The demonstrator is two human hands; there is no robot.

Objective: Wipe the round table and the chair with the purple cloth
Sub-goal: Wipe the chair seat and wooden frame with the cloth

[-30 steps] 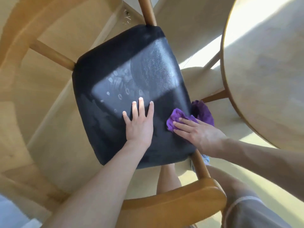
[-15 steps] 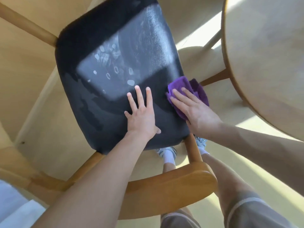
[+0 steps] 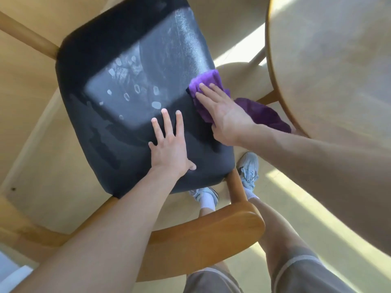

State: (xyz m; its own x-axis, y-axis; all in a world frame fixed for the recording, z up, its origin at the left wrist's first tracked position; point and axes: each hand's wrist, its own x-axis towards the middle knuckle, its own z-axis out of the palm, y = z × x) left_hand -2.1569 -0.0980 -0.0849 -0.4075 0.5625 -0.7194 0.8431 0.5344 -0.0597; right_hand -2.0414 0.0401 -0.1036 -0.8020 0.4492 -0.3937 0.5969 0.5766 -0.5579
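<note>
A wooden chair with a black padded seat (image 3: 127, 60) stands below me; pale fingerprints and smears mark the sunlit part of the seat. My left hand (image 3: 169, 144) rests flat on the near part of the seat, fingers spread. With straight fingers, my right hand (image 3: 220, 111) presses the purple cloth (image 3: 206, 81) onto the seat's right edge. Part of the cloth (image 3: 264, 115) hangs off the seat beyond my wrist. The round wooden table (image 3: 338, 70) fills the upper right.
The chair's curved wooden backrest (image 3: 201, 233) is just in front of my legs. My feet in white shoes (image 3: 249, 168) stand on the pale floor beside the chair leg. The table's rim is close to the seat's right side.
My right hand has slid the purple cloth farther away along the seat's right edge. My left hand stays flat on the seat.
</note>
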